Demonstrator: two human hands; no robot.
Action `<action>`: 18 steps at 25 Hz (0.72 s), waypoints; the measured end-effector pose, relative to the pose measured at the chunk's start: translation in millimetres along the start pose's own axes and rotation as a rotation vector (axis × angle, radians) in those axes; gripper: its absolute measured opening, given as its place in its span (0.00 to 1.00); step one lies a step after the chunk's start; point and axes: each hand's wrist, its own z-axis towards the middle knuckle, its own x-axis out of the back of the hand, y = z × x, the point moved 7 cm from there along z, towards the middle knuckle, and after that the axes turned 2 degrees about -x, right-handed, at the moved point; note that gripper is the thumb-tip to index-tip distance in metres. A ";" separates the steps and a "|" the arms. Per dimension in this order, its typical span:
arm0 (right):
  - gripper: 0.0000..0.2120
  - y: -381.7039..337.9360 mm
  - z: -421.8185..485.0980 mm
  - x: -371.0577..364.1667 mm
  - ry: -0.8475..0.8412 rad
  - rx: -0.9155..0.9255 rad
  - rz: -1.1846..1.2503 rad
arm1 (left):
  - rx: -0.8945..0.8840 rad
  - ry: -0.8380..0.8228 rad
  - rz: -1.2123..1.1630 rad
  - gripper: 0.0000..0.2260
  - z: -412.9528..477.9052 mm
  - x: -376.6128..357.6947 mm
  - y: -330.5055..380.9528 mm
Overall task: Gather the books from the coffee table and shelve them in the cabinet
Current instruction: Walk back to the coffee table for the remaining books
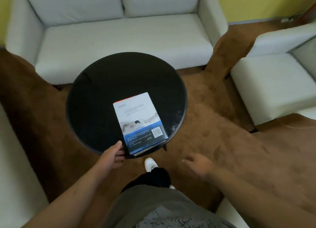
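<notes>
On the round black surface (95,94), near its front edge, the books (139,120) lie stacked, not yet lifted. Left hand (113,155) touches the stack's near corner, fingers loosely curled, pinching nothing yet; right hand (196,164) hangs spread, apart from the surface. Shelving all remains; no cabinet shows. Sofa (109,39) beyond the surface, armchair (273,84) beside it

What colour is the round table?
Black: the round table looks black in the head view.
</notes>
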 end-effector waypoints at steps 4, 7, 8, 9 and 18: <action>0.24 -68.4 30.3 39.1 0.065 0.119 0.122 | -0.013 0.019 -0.292 0.16 22.8 -14.0 17.2; 0.29 -106.2 61.9 42.2 -0.034 0.103 0.358 | 0.065 0.000 -0.415 0.16 33.3 -23.7 14.3; 0.29 -111.8 71.4 37.2 -0.093 0.062 0.442 | 0.087 -0.018 -0.433 0.19 36.7 -26.9 10.8; 0.28 -118.9 78.8 32.7 -0.148 0.031 0.494 | 0.095 -0.026 -0.447 0.19 39.5 -29.5 9.4; 0.23 -128.0 93.1 18.6 -0.251 -0.067 0.610 | 0.100 0.100 -0.533 0.18 40.5 -35.4 3.7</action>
